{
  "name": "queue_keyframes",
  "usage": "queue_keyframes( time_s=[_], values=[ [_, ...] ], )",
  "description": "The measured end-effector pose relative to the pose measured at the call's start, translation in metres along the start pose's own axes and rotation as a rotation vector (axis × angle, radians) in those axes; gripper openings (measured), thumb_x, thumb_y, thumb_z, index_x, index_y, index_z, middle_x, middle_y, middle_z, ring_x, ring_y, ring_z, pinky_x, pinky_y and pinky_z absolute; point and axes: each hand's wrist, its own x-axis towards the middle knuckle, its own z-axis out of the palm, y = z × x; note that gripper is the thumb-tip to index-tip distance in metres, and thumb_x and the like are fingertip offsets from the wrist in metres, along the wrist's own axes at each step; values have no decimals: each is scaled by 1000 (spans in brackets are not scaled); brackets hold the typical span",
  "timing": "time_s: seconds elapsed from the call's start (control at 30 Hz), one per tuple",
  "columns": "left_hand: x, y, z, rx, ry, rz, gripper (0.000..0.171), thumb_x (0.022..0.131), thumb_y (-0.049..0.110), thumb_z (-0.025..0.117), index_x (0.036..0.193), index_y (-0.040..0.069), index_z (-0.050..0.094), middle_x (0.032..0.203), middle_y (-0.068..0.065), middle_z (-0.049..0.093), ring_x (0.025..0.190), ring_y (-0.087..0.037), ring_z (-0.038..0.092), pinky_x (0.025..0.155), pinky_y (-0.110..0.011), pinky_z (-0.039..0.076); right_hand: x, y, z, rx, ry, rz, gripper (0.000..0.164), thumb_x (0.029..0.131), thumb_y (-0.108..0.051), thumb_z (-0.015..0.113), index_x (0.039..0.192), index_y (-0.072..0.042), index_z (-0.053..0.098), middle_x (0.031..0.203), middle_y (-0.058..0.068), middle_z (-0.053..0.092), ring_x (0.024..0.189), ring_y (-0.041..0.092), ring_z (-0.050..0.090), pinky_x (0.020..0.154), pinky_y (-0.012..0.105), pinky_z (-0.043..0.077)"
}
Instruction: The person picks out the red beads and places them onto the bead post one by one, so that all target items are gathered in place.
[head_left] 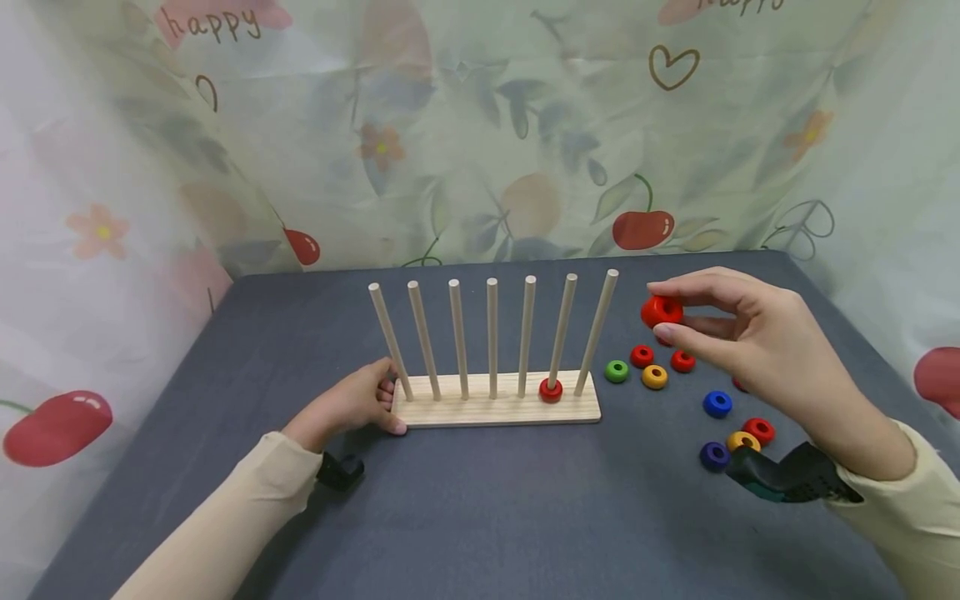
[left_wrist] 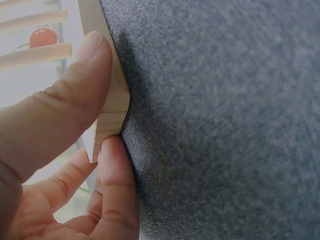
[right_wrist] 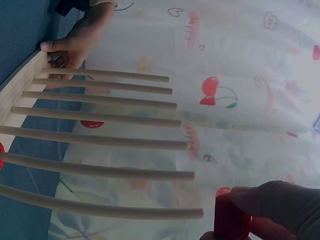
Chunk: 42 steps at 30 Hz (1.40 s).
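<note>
A wooden peg rack (head_left: 450, 412) with several upright pegs stands on the table. My left hand (head_left: 356, 396) grips the left end of its base. In the left wrist view the thumb (left_wrist: 82, 82) lies along the base's front edge and the other fingers (left_wrist: 117, 185) press against its end. One red ring (head_left: 551, 391) sits at the foot of the second peg from the right. My right hand (head_left: 765, 333) pinches another red ring (head_left: 662, 311) between thumb and fingertips, raised to the right of the rightmost peg. In the right wrist view that held ring (right_wrist: 231, 217) is near the peg tips.
Loose rings lie right of the rack: a green ring (head_left: 617, 371), a yellow ring (head_left: 655, 377), a blue ring (head_left: 717, 404), a purple ring (head_left: 715, 456) and several red ones, some partly hidden by the right hand. A patterned curtain (head_left: 480, 167) hangs behind the table (head_left: 495, 508).
</note>
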Motion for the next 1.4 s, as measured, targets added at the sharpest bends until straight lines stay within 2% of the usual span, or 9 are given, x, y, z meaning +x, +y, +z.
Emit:
queue_keyframes(
  time_s=[0.03,0.2,0.3,0.47,0.67,0.8,0.93,1.17,1.4],
  values=[
    [0,0,0,0,0,-4,63,65,-2,87,113,-2,46,94,-11,47,82,-20,47,69,-29,40,1,-2,0,0,0,-1,43,79,0,77,117,-16,68,109,-7,63,93,-4,64,70,9,49],
    [0,2,0,11,-1,-24,64,65,0,87,115,-1,47,96,-11,48,84,-20,48,70,-29,40,3,-9,-1,25,0,-25,44,79,2,76,119,-16,67,111,-5,63,95,-3,66,70,11,50],
    [0,3,0,16,0,-27,65,65,-1,87,115,-1,46,96,-12,48,84,-20,48,70,-29,40,6,-13,0,34,5,-45,44,79,2,76,119,-15,67,112,-4,63,97,0,65,78,11,49],
    [1,4,-1,18,0,-29,65,64,-1,87,115,-1,46,95,-11,48,83,-20,48,69,-29,40,9,-20,0,59,7,-93,44,79,4,75,120,-11,67,113,-1,62,97,5,64,80,13,49],
    [1,3,-1,25,-4,-11,65,65,0,87,115,-2,46,95,-11,48,83,-20,48,69,-29,40,14,-27,2,77,17,-166,45,77,11,74,119,-4,66,113,2,63,99,6,65,79,17,51],
    [0,3,-1,21,-5,7,65,64,-2,87,114,-3,46,95,-12,49,82,-20,49,69,-28,40,18,-31,4,81,19,-202,45,76,12,74,118,-4,67,111,2,64,100,7,65,80,18,51],
    [-1,3,-1,17,-5,13,65,64,-2,87,114,-3,46,94,-12,48,82,-20,49,69,-28,40,24,-36,5,92,31,-198,45,77,10,74,118,-6,67,111,3,64,100,8,65,82,17,50],
    [-1,2,-1,21,-5,9,64,64,-1,87,114,-2,46,94,-11,48,83,-20,48,69,-28,40,34,-41,7,183,40,-192,39,80,8,72,117,-2,66,114,6,64,103,12,65,83,19,51],
    [0,1,0,31,-2,-12,65,65,0,87,116,-2,46,95,-11,49,83,-20,48,70,-29,40,43,-42,10,176,51,-216,37,81,7,72,117,-1,67,111,6,64,99,12,65,81,19,52]
  ],
)
